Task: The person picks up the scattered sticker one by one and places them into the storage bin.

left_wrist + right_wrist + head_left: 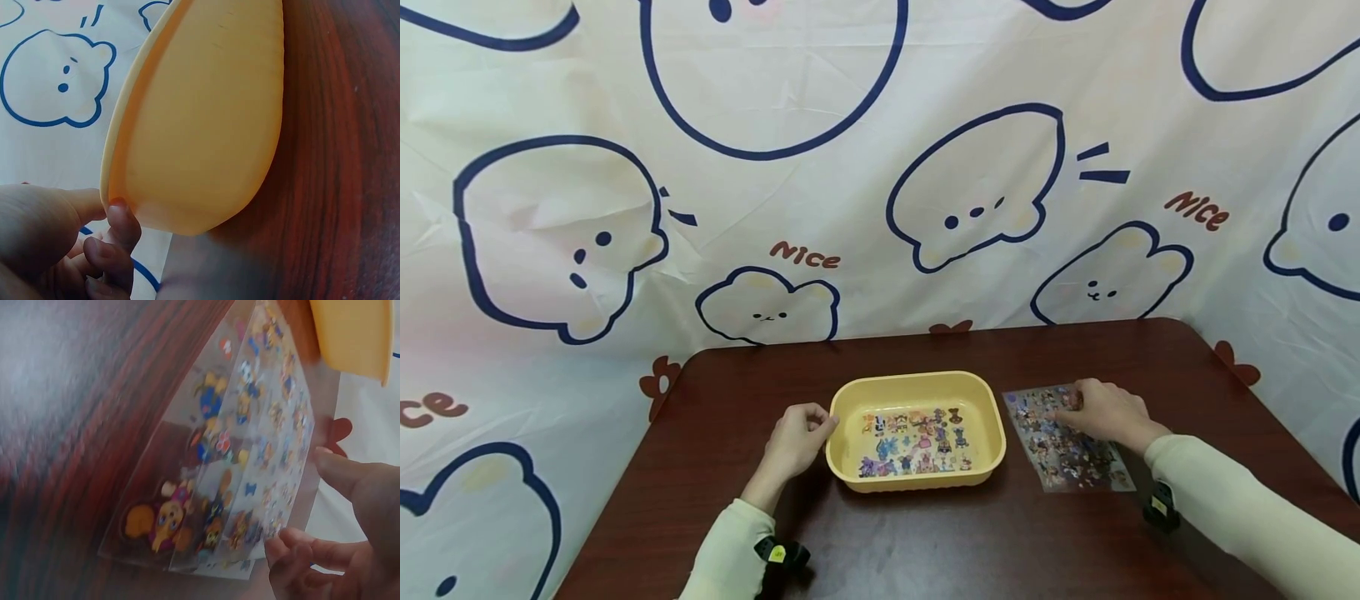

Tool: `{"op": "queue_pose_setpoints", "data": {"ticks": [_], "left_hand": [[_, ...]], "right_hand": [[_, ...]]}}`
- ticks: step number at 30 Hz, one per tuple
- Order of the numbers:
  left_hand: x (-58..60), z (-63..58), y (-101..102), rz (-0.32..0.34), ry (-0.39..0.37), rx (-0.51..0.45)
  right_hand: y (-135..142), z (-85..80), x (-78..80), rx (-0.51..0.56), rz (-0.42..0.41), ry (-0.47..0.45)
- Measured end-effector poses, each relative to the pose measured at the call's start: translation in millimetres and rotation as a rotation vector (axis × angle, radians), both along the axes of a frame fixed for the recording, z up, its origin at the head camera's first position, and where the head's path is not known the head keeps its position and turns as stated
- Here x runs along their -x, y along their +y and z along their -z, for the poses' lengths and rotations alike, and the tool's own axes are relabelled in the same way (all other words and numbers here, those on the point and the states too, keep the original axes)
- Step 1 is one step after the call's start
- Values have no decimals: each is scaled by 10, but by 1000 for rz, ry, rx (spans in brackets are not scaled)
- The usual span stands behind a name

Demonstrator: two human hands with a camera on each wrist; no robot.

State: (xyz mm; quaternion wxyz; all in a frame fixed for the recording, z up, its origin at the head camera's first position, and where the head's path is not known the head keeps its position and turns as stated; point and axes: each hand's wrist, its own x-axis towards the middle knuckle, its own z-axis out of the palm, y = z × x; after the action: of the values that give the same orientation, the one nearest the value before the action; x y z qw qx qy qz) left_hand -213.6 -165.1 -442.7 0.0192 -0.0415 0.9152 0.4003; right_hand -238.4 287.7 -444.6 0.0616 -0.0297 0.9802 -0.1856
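Observation:
A yellow plastic basin (917,482) stands on the table, and its left rim is pinched between the thumb and forefinger of my left hand (797,437). In the left wrist view the hand (75,244) holds the basin's (200,125) rim at its near end. Inside the basin lie colourful cartoon stickers (917,442). Right of it is a stack of clear sticker sheets (1067,454), partly overlapping. My right hand (1108,412) is over their far right part. In the right wrist view its thumb and bent fingers stand apart at the edge of the sheets (219,469).
The dark wooden table (925,542) carries the basin and the sheets. A white cloth (805,200) with cartoon bears hangs behind and beside it. Each sleeve has a black wrist camera, one on the left (782,552) and one on the right (1161,507).

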Motion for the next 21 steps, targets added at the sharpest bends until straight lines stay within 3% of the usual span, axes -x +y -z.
{"op": "queue_pose_setpoints", "data": {"ticks": [13,21], "left_hand": [[2,-17,6,-2,-14,-5],[-9,-29,10,-6,-16,-8]], "right_hand": [[49,2,53,-95,43,-43],[89,-50,70,-96,38,-85]]}}
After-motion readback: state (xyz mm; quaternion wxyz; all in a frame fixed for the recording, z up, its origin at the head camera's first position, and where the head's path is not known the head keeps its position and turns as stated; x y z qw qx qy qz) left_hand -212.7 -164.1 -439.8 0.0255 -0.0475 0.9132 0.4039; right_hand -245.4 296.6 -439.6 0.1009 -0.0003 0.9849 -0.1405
